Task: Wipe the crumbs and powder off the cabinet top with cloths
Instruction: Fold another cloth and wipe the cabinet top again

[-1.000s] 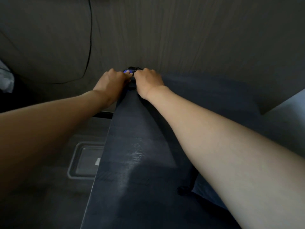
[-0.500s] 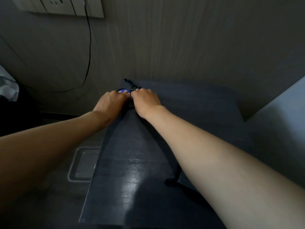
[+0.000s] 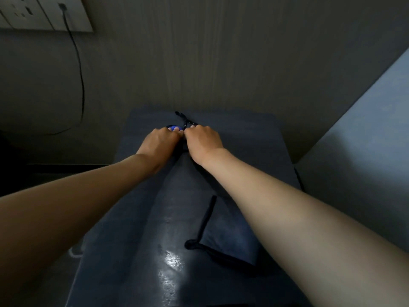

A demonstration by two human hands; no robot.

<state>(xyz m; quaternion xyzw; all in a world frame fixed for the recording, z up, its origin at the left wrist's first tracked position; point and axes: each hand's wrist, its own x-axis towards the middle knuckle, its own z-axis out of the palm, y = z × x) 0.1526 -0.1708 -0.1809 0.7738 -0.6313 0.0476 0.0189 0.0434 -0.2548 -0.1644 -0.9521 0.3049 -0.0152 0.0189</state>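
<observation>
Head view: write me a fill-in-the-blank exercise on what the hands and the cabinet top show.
1. Both hands, the left hand and the right hand, meet at the ____ end of the cabinet top, next to the wall.
2. The small thing showing at the left fingertips is ____ in colour.
3. The dark cloth with a knotted corner lies under the ____ forearm.
4. A black cable hangs from the wall ____ at upper left.

Missing words: far; blue; right; socket
</observation>
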